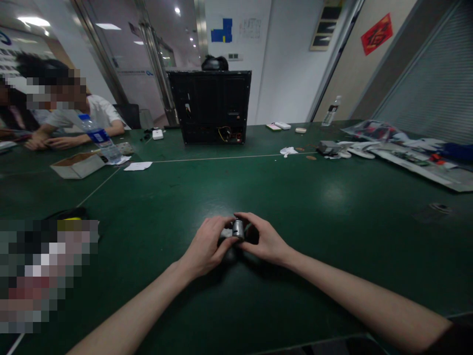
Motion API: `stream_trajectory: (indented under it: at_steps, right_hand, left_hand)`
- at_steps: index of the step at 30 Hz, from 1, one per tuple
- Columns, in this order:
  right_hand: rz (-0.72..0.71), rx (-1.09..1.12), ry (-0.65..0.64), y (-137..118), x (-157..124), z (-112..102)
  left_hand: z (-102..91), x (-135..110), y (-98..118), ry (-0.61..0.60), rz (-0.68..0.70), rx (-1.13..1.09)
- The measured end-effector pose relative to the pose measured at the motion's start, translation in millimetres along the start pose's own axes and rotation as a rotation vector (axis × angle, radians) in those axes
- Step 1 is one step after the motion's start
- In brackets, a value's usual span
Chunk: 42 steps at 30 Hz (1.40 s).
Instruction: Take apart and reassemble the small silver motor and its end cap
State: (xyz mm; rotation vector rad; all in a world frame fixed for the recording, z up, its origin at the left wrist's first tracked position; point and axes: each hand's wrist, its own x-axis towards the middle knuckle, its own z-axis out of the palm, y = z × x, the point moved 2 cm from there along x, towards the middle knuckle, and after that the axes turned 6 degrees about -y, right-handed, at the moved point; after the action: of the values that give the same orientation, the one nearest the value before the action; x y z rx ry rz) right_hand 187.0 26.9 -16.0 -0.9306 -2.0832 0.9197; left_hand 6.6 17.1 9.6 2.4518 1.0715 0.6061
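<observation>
A small silver cylinder that looks like an electric motor (pixel 238 229) is held just above the green table (pixel 177 192), roughly upright, between my two hands. My left hand (pixel 207 244) closes on it from the left, its thumb near the lower end and its fingers behind. From the other side, my right hand (pixel 266 239) curls with a fingertip at the top end and the thumb near the bottom. Something pale shows between my left fingers and the motor; I cannot make out what it is.
A black panel (pixel 214 106) stands at the back. To the left are an open box (pixel 79 166), a water bottle (pixel 101 140) and a seated person (pixel 107 111). Boards and parts on a white sheet (pixel 417 170) lie at right. A blurred-out item (pixel 44 276) sits front left.
</observation>
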Motion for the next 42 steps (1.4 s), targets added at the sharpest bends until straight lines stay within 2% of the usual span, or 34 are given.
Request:
stream_trajectory:
  at_steps: [15, 28, 42]
  right_hand:
    - [-0.070, -0.013, 0.011, -2.9, 0.2, -0.9]
    - [-0.032, 0.030, 0.033, -4.1, 0.0, -2.4]
    - [-0.062, 0.013, 0.076, -3.3, -0.7, -3.3]
  left_hand:
    - [1.8, -1.5, -2.5, 0.004, -0.009, -0.016]
    - [1.3, -1.5, -2.8, 0.008, 0.006, 0.002]
    - [4.6, -1.5, -4.4, 0.011, 0.012, 0.039]
